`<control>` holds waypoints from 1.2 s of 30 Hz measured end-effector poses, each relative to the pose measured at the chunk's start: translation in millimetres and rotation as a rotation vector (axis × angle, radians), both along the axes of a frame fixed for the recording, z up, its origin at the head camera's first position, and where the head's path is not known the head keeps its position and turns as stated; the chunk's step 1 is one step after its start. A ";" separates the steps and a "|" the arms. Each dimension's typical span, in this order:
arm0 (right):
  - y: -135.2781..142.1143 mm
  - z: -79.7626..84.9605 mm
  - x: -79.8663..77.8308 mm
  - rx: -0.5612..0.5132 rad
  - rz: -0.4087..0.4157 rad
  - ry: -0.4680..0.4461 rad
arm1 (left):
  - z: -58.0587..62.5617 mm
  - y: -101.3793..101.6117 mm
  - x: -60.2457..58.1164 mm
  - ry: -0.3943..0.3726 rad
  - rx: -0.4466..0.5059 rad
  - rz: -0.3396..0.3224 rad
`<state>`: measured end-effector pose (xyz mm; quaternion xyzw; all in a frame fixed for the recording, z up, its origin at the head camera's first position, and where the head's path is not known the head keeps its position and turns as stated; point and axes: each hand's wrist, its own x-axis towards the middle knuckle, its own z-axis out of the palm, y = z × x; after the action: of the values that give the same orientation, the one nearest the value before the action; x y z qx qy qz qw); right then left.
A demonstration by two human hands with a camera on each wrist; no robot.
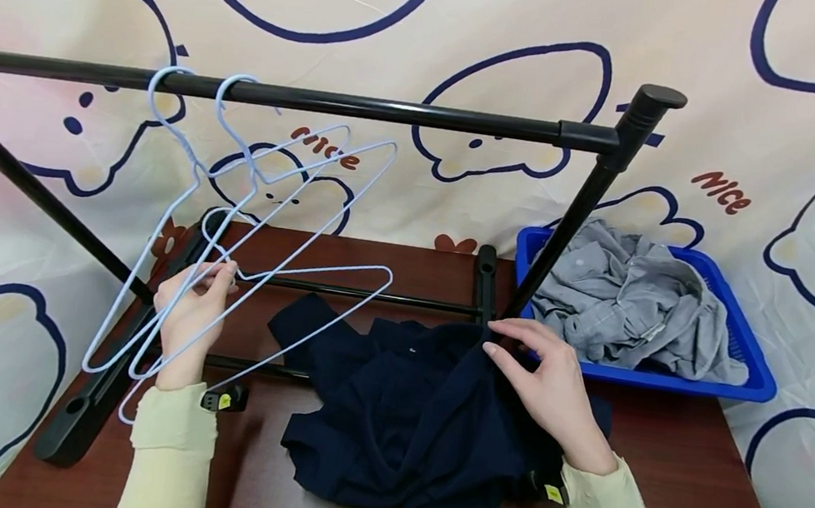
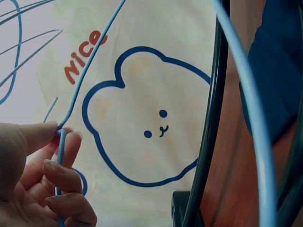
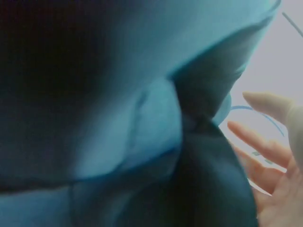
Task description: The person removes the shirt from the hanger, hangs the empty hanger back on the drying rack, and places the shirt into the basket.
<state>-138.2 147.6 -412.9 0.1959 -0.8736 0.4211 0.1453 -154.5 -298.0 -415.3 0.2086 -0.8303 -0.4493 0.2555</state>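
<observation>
My left hand [image 1: 194, 305] pinches a light blue wire hanger [image 1: 315, 269] just below its hook, between thumb and fingers. In the left wrist view the fingers curl round the thin hanger wire [image 2: 61, 161]. A dark navy garment [image 1: 403, 421], shirt-like with short sleeves, lies crumpled on the table. My right hand [image 1: 544, 378] is at the garment's upper right edge, thumb and fingers apart. From the right wrist, navy cloth [image 3: 151, 127] fills most of the view, with loosely extended fingers [image 3: 260, 142] beside it. Part of the garment lies under the right forearm.
Two more light blue hangers [image 1: 232, 125] hang on the black rail [image 1: 394, 110] of a rack, in front of the held one. Behind the rack's right post [image 1: 569, 230], a blue basket [image 1: 756, 373] holds grey clothing [image 1: 636, 305]. A patterned cloth backs the brown table [image 1: 685, 470].
</observation>
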 end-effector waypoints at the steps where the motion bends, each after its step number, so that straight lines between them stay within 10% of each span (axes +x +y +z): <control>1: -0.6 2.9 0.9 -0.003 -0.001 0.008 | -0.2 -1.6 0.5 0.010 -0.003 0.008; 36: -56.8 132.4 -18.8 -0.154 0.031 0.786 | 3.6 -35.6 22.9 0.254 -0.024 0.214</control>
<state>-157.0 90.8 -280.4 0.3437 -0.7143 0.3803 0.4763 -131.6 -333.6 -411.6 0.2344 -0.7697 -0.4322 0.4071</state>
